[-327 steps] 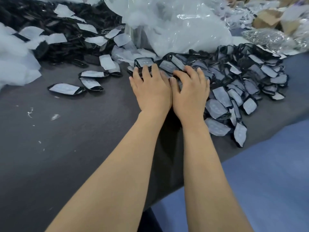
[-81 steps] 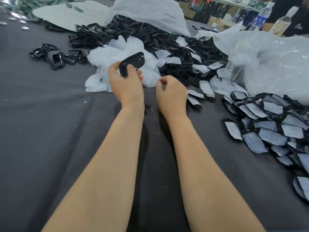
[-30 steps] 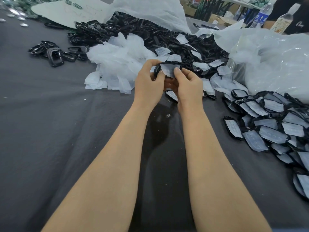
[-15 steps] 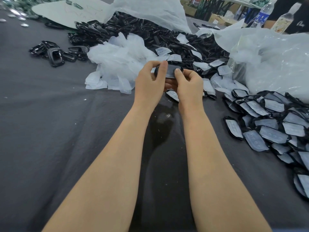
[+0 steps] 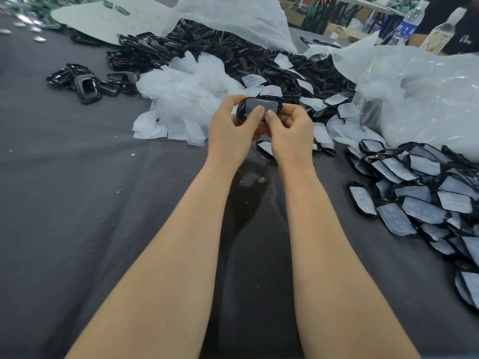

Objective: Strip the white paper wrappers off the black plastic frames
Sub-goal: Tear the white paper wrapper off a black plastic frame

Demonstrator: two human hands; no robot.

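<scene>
Both my hands hold one black plastic frame (image 5: 242, 110) above the dark table, its white paper wrapper (image 5: 261, 104) still covering its face. My left hand (image 5: 230, 130) grips the frame's left end, thumb on the wrapper. My right hand (image 5: 290, 130) grips the right end, its thumb pressed on the paper beside the left thumb. A pile of wrapped frames (image 5: 425, 198) lies at the right. A heap of loose white wrappers (image 5: 186, 99) sits just left of my hands. Bare black frames (image 5: 233, 53) are heaped behind it.
A small group of bare frames (image 5: 88, 82) lies at the far left. Large clear plastic bags (image 5: 425, 99) stand at the back right, with bottles (image 5: 407, 24) behind them. The dark grey cloth of the table (image 5: 77, 203) stretches to the left and towards me.
Both thumbs have shifted onto the wrapper's face and the frame has tilted so the white paper shows more. My hands stay in the same spot.
</scene>
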